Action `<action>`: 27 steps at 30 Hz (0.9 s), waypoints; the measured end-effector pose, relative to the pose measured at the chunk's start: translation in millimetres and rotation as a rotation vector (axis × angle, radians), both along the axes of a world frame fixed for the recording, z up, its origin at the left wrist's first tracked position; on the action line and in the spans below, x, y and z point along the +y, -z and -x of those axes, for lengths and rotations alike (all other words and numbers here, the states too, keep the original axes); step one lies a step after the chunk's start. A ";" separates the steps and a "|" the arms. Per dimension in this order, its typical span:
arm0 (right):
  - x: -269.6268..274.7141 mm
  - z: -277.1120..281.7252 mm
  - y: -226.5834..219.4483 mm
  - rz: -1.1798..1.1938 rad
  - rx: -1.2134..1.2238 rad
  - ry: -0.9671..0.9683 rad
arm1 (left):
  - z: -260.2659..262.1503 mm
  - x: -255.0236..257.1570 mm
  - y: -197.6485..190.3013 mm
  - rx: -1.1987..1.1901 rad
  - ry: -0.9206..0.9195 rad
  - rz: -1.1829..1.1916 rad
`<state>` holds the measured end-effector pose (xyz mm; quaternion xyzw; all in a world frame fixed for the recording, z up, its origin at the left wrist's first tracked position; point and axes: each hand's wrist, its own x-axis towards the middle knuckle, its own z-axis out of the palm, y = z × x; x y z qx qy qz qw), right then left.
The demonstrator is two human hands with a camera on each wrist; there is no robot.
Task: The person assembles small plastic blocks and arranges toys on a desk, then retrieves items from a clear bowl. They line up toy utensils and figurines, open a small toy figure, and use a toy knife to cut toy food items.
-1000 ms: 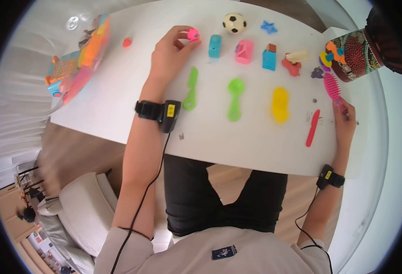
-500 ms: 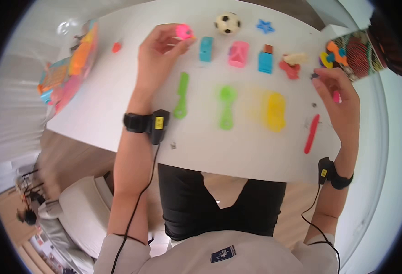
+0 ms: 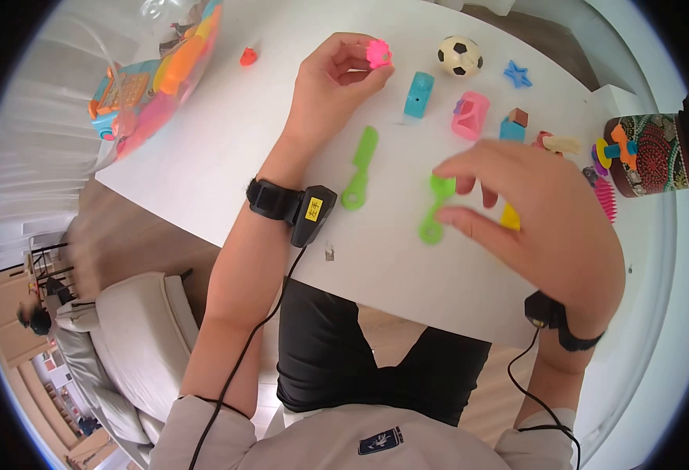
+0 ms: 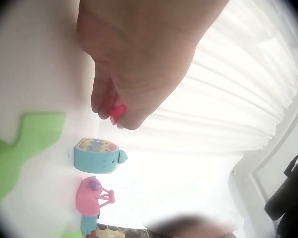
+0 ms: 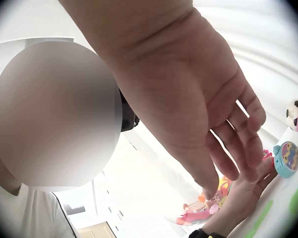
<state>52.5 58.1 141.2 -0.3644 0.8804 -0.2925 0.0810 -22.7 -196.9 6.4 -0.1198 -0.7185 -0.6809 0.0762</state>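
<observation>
My left hand [image 3: 333,86] pinches a small bright pink toy [image 3: 378,54] with a scalloped edge between thumb and fingers. Only a bit of this pink toy [image 4: 117,113] shows past the fingers in the left wrist view. A turquoise toy clock [image 3: 418,95] stands just right of that hand, and a green toy knife [image 3: 360,168] lies below it. Raised over the table, my right hand [image 3: 544,215] has its fingers apart and nothing between them. It overlaps a green spoon [image 3: 432,229] and mostly hides a yellow toy [image 3: 510,217]. A pink hairbrush [image 3: 606,200] shows partly behind it.
Farther back are a pink toy bag [image 3: 470,115], a small football [image 3: 460,56], a blue star [image 3: 517,74] and a blue block-like toy [image 3: 513,129]. A patterned pot [image 3: 654,153] stands at the right edge. A clear bag of toys [image 3: 160,86] lies at the left.
My right hand has left the pink hairbrush at the right and swung leftward over the green spoon. My left hand keeps the pink toy; the whole head view has shifted.
</observation>
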 end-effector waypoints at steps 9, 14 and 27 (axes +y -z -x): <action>10.5 -12.3 -0.6 -0.239 0.033 -0.075 | 2.8 0.5 2.5 -0.042 -0.053 0.094; 10.8 -15.4 -1.1 -0.309 -0.003 -0.086 | 4.7 -0.3 4.0 -0.041 -0.018 0.064; 2.4 -24.8 -1.4 -0.397 -0.033 -0.164 | 7.3 -4.1 7.2 -0.024 -0.018 0.031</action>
